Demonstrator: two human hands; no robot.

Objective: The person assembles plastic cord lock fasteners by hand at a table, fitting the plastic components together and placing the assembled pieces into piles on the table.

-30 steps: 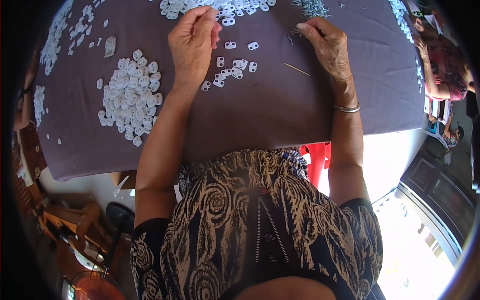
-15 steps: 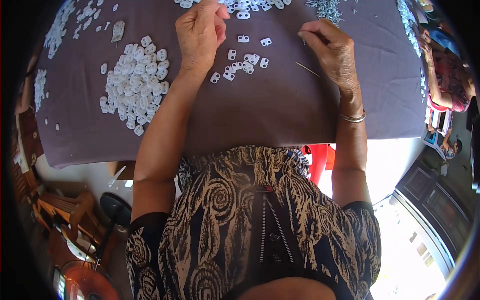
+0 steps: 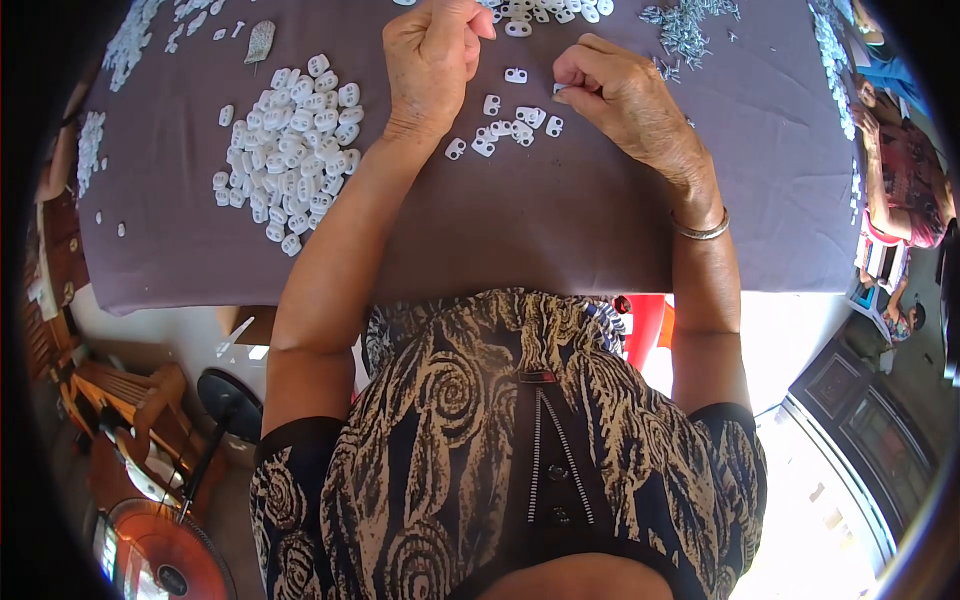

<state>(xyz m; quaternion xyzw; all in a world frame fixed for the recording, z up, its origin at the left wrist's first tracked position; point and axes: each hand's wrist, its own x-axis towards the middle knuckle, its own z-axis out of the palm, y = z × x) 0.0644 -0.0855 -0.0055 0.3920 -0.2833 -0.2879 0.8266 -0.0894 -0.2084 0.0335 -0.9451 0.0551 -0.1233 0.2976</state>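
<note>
My left hand [image 3: 432,65] is closed in a loose fist above the table, thumb and fingers pressed together; what it holds, if anything, is hidden. To its right, my right hand [image 3: 630,98] pinches at a small white plastic piece with two holes [image 3: 558,89], which shows partly at the fingertips. Another white piece [image 3: 515,75] lies between the hands. Just nearer sits a loose cluster of similar pieces [image 3: 500,132], some overlapping. A large heap of thicker white two-hole pieces [image 3: 290,145] lies left of my left forearm.
Beyond my hands, more white pieces [image 3: 550,10] lie at the far edge, beside a pile of small grey metal pins [image 3: 685,35]. A grey patterned object [image 3: 260,42] rests far left on the brown tablecloth [image 3: 540,230]. Another person's arm [image 3: 875,160] shows at right.
My right hand has moved left, its fingertips now at one of the white pieces. My left hand stays closed. The whole view has shifted slightly.
</note>
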